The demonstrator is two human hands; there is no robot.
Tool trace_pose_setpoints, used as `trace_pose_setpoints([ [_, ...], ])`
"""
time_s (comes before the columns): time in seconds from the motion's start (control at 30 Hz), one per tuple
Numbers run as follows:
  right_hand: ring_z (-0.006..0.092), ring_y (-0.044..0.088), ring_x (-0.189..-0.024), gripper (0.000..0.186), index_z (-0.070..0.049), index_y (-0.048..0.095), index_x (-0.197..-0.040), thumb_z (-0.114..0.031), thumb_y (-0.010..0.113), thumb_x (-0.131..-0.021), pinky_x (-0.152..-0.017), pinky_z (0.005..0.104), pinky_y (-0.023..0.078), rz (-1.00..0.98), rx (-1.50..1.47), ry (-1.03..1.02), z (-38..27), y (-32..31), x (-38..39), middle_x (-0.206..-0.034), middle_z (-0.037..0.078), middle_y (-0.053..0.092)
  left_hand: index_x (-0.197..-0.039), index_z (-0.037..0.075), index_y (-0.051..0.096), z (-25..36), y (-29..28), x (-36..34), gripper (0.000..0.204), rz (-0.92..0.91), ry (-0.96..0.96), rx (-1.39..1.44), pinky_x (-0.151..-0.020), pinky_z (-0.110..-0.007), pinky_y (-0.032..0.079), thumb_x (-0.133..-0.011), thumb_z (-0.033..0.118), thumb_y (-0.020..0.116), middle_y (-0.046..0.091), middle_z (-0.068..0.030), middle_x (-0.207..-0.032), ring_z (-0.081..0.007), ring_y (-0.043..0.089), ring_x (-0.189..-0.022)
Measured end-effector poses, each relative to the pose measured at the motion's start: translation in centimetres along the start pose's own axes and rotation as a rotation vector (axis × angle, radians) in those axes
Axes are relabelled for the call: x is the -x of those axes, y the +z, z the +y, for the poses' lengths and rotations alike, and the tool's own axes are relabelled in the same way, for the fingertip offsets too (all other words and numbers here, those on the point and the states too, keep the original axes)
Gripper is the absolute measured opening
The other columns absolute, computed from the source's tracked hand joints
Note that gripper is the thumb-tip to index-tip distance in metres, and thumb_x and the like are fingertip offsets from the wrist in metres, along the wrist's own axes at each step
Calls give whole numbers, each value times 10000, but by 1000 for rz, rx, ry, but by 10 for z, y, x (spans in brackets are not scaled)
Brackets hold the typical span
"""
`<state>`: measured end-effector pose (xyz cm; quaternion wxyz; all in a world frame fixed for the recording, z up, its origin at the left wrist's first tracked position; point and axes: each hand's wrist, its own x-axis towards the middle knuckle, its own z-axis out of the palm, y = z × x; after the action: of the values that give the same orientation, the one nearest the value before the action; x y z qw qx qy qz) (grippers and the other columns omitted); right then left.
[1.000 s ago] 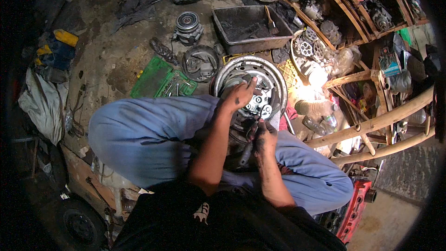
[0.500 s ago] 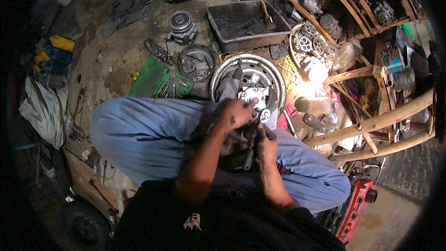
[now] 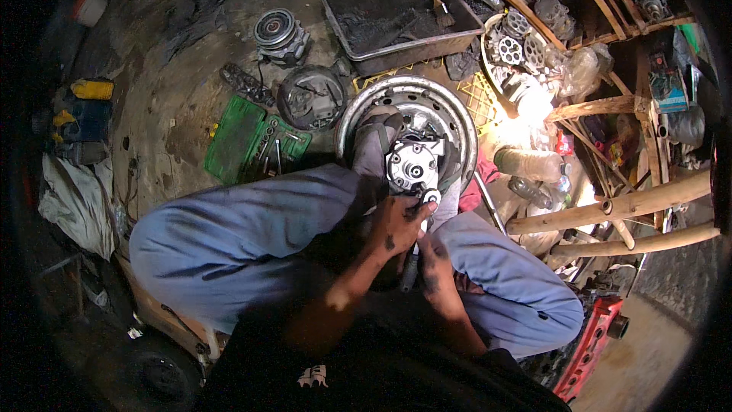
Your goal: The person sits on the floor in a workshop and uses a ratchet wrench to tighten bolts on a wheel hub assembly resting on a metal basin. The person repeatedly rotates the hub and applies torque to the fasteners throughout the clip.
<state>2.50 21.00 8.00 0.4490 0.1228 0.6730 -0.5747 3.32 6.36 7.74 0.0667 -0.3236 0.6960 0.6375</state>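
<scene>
A ratchet wrench point(image 3: 431, 197) with a shiny round head and a dark handle lies between my hands, just below a silver metal compressor point(image 3: 412, 167). My left hand point(image 3: 393, 227) is closed at the ratchet's head, with the thumb against it. My right hand point(image 3: 437, 263) grips the ratchet lower down, by its handle. The compressor's round bolted face points up, between my feet. Under it is a steel wheel rim point(image 3: 467, 126). My fingers hide the ratchet's drive end, and I cannot tell whether a socket is on it.
Left of the rim lie a green socket case point(image 3: 238, 137) and a round dark pan point(image 3: 313, 99). A black tub point(image 3: 366, 49) with a brush point(image 3: 440, 6) stands beyond. A pulley unit point(image 3: 279, 37) sits on the floor. Wooden shelving point(image 3: 610, 217) and bottles point(image 3: 526, 162) crowd the right.
Both hands and the ratchet have drawn back toward me, off the compressor's face, which now shows fully. My left hand has come from over the face onto the ratchet's head. The view has shifted slightly.
</scene>
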Motion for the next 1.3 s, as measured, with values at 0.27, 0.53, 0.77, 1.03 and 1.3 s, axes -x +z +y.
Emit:
trace_pose_setpoints([
  [0.27,166,594,-744,330,-52,516,-1056,-298,679,-907,-624,310,473,-349,-37,463,34,-39,0,-833,48,594,-968,22,614,-3,22,0,303,-139,-321,659,-524,-268,442,-948,324,615,609,-32,-696,-113,583,-597],
  [0.53,190,653,-885,466,-31,571,-1156,-161,800,-772,-793,340,525,-421,179,216,44,-59,-11,-1013,90,677,-850,151,506,13,41,-13,209,-267,-681,973,-360,-245,259,-918,245,679,319,92,-553,-59,284,-388],
  [0.77,233,595,-1071,608,-13,477,-1257,-101,794,-746,-919,377,484,-179,283,312,31,-63,12,-1169,129,617,-798,183,491,26,51,-17,240,-196,-805,970,-362,-242,229,-896,248,701,334,98,-556,-47,282,-393],
  [1.03,227,584,-1070,469,-11,493,-1172,-40,741,-776,-920,378,474,-174,379,256,39,-74,18,-1145,129,619,-877,123,545,30,58,-15,145,-194,-858,1072,-398,-236,239,-931,219,639,350,78,-588,-49,306,-440],
  [1.3,196,611,-944,199,8,600,-981,14,665,-793,-816,345,487,-207,545,165,-27,-67,14,-1021,115,666,-964,83,581,26,77,-9,116,-161,-831,1232,-427,-230,260,-944,197,585,353,62,-617,-61,314,-468],
])
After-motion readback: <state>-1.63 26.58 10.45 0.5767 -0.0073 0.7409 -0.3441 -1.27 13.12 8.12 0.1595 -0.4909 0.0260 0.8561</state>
